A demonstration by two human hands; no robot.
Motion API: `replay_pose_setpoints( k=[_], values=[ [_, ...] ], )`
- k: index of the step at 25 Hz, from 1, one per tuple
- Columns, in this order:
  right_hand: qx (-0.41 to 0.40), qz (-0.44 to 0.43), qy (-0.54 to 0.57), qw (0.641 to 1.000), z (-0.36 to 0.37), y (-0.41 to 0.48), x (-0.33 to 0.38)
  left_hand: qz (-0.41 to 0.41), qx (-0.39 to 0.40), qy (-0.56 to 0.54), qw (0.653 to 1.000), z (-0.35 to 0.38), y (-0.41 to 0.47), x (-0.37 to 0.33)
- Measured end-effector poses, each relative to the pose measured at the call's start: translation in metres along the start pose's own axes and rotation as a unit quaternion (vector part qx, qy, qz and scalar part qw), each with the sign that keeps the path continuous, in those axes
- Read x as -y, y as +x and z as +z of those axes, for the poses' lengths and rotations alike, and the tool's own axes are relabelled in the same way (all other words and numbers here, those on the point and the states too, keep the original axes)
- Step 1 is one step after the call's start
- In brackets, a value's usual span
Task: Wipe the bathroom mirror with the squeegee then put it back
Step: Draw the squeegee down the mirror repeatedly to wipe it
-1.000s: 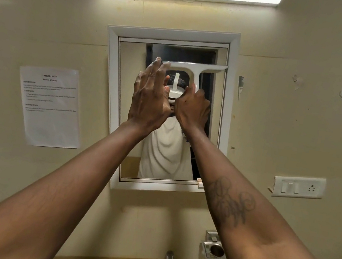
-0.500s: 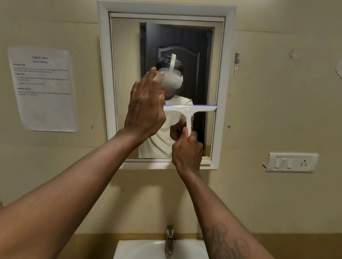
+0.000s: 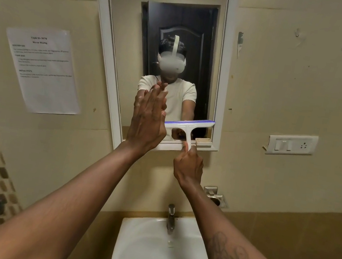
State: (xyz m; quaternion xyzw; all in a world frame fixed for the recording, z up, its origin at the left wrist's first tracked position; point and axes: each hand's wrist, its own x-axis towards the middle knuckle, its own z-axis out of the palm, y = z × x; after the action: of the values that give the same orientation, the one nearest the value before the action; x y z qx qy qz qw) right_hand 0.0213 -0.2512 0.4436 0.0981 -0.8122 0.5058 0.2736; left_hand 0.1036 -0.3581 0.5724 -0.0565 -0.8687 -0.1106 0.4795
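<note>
The white-framed mirror (image 3: 126,39) hangs on the beige wall ahead. A white squeegee (image 3: 188,126) with a blue blade lies against the glass near the mirror's bottom right, blade level. My right hand (image 3: 189,165) grips its handle from below, at the lower frame. My left hand (image 3: 147,119) is raised flat with fingers together and straight, just left of the blade, in front of the lower glass; it holds nothing. Whether the palm touches the glass is unclear.
A white sink (image 3: 146,248) with a chrome tap (image 3: 170,219) sits below the mirror. A metal holder (image 3: 215,195) is on the wall right of the tap. A paper notice (image 3: 45,71) hangs left, a switch plate (image 3: 290,145) right.
My right hand has drawn the squeegee down the right side of the glass from the top to near the bottom frame. My left hand followed downward beside it.
</note>
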Motion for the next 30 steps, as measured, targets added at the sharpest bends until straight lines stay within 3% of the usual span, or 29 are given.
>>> replay_pose_setpoints(
  k=[19,30],
  values=[
    [0.047,0.084,-0.050,0.994,-0.007,-0.034,-0.014,-0.051,0.033,-0.009,0.998,-0.003,-0.034,0.000],
    [0.025,0.027,-0.049,0.998,-0.033,-0.055,-0.027,-0.066,0.027,-0.002,0.997,0.005,-0.047,0.007]
  ],
)
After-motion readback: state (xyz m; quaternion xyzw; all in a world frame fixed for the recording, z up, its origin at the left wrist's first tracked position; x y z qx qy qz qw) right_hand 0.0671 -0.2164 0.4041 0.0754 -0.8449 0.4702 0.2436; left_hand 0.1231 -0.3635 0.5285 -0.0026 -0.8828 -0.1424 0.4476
